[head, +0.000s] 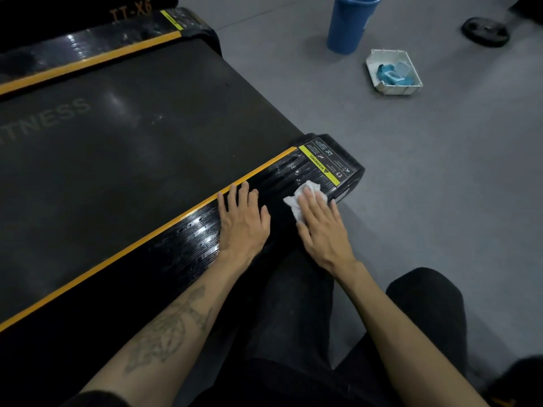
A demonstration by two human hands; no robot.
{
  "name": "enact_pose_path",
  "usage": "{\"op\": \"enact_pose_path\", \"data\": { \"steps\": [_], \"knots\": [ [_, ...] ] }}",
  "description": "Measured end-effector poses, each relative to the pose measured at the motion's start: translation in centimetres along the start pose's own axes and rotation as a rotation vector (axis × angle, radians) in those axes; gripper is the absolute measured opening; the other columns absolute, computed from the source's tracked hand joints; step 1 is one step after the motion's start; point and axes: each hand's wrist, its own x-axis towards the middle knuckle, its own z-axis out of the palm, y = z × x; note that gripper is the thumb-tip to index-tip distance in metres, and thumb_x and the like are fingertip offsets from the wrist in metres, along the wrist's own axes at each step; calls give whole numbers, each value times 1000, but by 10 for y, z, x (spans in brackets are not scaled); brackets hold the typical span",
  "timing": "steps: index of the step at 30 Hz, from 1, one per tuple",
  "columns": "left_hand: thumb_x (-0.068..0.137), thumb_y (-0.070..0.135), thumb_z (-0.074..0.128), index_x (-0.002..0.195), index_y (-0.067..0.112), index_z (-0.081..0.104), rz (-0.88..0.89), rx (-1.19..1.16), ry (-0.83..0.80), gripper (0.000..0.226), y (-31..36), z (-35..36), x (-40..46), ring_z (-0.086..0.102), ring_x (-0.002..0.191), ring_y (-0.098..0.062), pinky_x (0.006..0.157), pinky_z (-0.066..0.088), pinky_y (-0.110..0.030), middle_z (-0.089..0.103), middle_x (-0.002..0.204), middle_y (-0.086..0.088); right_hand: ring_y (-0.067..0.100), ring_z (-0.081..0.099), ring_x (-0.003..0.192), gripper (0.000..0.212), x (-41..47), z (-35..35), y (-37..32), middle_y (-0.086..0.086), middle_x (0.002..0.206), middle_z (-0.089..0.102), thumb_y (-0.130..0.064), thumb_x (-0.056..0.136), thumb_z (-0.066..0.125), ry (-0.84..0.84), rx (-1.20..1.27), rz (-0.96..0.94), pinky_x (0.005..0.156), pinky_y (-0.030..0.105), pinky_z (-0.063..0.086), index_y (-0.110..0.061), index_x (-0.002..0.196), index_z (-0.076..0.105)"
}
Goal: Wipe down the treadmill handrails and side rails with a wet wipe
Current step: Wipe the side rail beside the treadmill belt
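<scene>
The treadmill's near side rail (188, 230) is black and ribbed with an orange edge strip, and it looks wet and glossy. My right hand (320, 227) lies flat with straight fingers on a crumpled white wet wipe (296, 199), pressing it onto the rail close to the yellow warning label (326, 164) at the rail's end. My left hand (244, 218) rests flat on the rail just left of the wipe, fingers spread. The far side rail (88, 58) runs along the other side of the black belt (123, 136).
On the grey floor to the right stand a blue bucket (351, 23) and a white tray (411, 88) holding a blue pack of wipes (395, 73). A black weight plate (484, 32) lies at the far right. My dark-trousered knees (423, 312) are beside the rail.
</scene>
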Motion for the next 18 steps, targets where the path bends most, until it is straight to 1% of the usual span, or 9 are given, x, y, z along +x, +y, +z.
{"op": "enact_pose_path", "data": {
  "steps": [3, 5, 7, 8, 10, 12, 14, 15, 18],
  "knots": [
    [105, 36, 35, 148, 8, 46, 8, 8, 2, 53, -1, 1, 0, 25, 153, -35, 124, 17, -61, 37, 161, -16, 15, -4, 158, 69, 3, 0, -6, -3, 171, 2, -52, 103, 19, 25, 24, 57, 128, 40, -5, -21, 164, 13],
    [105, 36, 33, 151, 9, 42, 20, 13, 2, 54, 0, 2, 0, 20, 155, -34, 125, 14, -61, 32, 164, -15, 17, -1, 158, 69, -7, 5, -16, -1, 171, 5, -49, 103, 26, 30, 36, 0, 128, 38, -3, -19, 164, 16],
    [106, 37, 34, 154, 10, 38, 22, 7, 6, 55, -1, 3, 1, 15, 157, -32, 126, 11, -59, 26, 167, -13, 15, -1, 158, 67, -15, 8, -14, -1, 171, 6, -44, 104, 31, 18, 9, -85, 129, 40, -1, -19, 164, 17],
    [107, 37, 34, 155, 11, 36, 18, 4, 6, 56, -1, 3, 1, 13, 157, -31, 127, 9, -58, 23, 168, -12, 14, -2, 158, 65, -13, 7, -8, -1, 172, 6, -43, 104, 29, 13, -18, -106, 129, 43, 1, -21, 164, 16],
    [107, 39, 34, 157, 11, 33, 11, 0, 3, 57, -2, 4, 1, 10, 158, -29, 127, 7, -56, 19, 170, -11, 12, -4, 158, 63, -2, 3, 3, -4, 172, 3, -44, 106, 23, 14, -41, -74, 129, 46, 1, -23, 164, 13],
    [107, 39, 34, 158, 11, 32, 7, 3, 0, 58, -2, 6, 2, 8, 158, -29, 127, 7, -56, 17, 170, -11, 11, -7, 157, 63, 6, 0, 7, -5, 172, 0, -47, 106, 19, 25, -19, 10, 129, 44, -1, -23, 164, 10],
    [107, 40, 33, 158, 11, 32, 6, 11, -7, 59, -2, 6, 2, 8, 158, -29, 127, 7, -56, 17, 170, -10, 15, -6, 158, 66, 4, 4, -4, -2, 172, 0, -48, 105, 22, 43, 17, 57, 128, 40, -3, -21, 164, 10],
    [107, 40, 34, 158, 11, 32, 4, 14, -5, 59, -1, 6, 2, 8, 158, -29, 127, 7, -56, 17, 170, -10, 16, -4, 158, 67, 0, 7, -11, 0, 172, 2, -48, 105, 25, 49, 34, 47, 128, 38, -3, -19, 164, 11],
    [107, 39, 35, 158, 11, 33, 2, 13, -6, 58, -1, 5, 2, 9, 158, -29, 127, 8, -56, 17, 170, -10, 15, -2, 158, 67, -13, 11, -17, 0, 172, 4, -44, 104, 31, 20, 34, -54, 129, 41, 0, -20, 164, 14]
  ]
}}
